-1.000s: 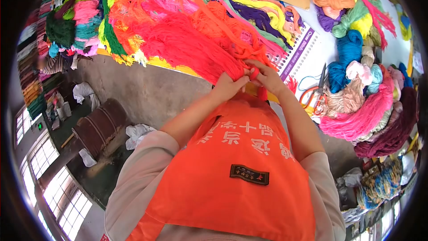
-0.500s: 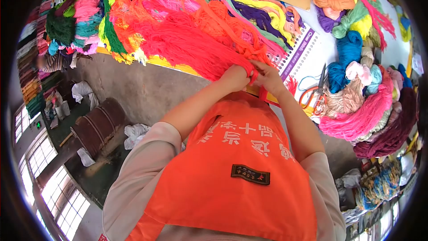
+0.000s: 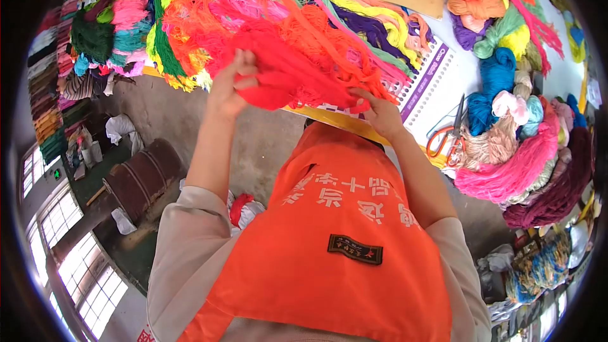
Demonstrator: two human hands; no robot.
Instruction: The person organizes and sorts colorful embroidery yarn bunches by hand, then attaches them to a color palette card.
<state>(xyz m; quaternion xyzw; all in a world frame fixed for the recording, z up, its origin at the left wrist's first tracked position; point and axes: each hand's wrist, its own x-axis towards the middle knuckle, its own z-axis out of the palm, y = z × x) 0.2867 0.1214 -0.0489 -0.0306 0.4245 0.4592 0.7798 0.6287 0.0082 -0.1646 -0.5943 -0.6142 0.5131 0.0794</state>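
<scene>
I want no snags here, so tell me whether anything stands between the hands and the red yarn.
Nothing visible does: the left hand and right hand both touch the red yarn. The scissors lie off to the right.

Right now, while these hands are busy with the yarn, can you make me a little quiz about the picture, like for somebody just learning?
1. True or false: the left hand and the right hand both touch the red yarn.

2. Pick one: what colour are the scissors where you hold them?
A) green
B) orange-red
C) white

3. Fill the gap: the hand nearer the scissors is the ____ hand.

Key:
1. True.
2. B.
3. right.
</scene>
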